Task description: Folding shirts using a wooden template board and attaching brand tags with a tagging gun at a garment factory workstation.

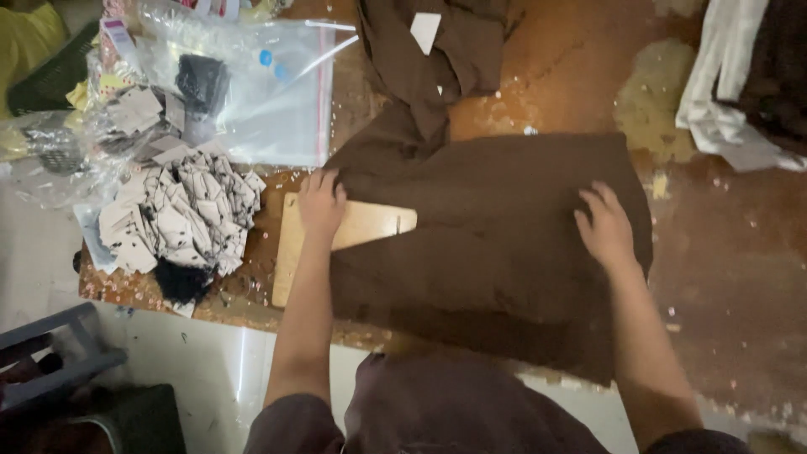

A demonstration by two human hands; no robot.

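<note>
A dark brown garment [487, 244] lies spread flat on a worn wooden table [731, 277], folded over a light wooden board [353, 231] that sticks out at its left. My left hand [322, 202] presses down on the board and the cloth's left edge, fingers together. On the garment's right side my right hand [605, 227] rests flat, fingers spread. More brown cloth [429, 59] with a white tag trails away toward the far edge.
A heap of paper tags [181, 214] lies at the left, with clear plastic zip bags [252, 84] behind it. White and dark cloth [740, 84] is piled at the top right. A grey stool frame [59, 353] stands on the floor at the lower left.
</note>
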